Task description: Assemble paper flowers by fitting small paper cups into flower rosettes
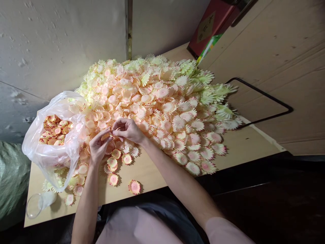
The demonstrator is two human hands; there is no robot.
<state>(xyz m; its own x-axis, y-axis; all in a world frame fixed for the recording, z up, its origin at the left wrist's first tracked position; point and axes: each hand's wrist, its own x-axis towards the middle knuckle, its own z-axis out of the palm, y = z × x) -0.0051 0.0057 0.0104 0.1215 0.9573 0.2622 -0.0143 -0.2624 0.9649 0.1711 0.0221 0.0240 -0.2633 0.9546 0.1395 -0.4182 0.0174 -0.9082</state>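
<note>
My left hand [99,145] and my right hand [129,130] meet at the fingertips over the front of a large heap of artificial flower heads [162,93]. Both are closed in a pinch. A small peach-coloured petal piece shows partly at the left fingers, mostly covered by them. What the right fingertips grip is too small to tell. Below the hands, several loose yellow-and-pink flower heads [113,179] lie on the table, one [134,187] near the front edge. Left of my hands stands a clear plastic bag [59,152] holding flower heads with red-tipped petals [54,130].
The pale wooden table [152,178] ends close to my body. A clear cup [35,206] lies at its left front corner. A green sack [12,179] sits beyond the left edge. Cardboard [274,67] with a black metal frame [264,92] and a red box [210,25] border the right and back.
</note>
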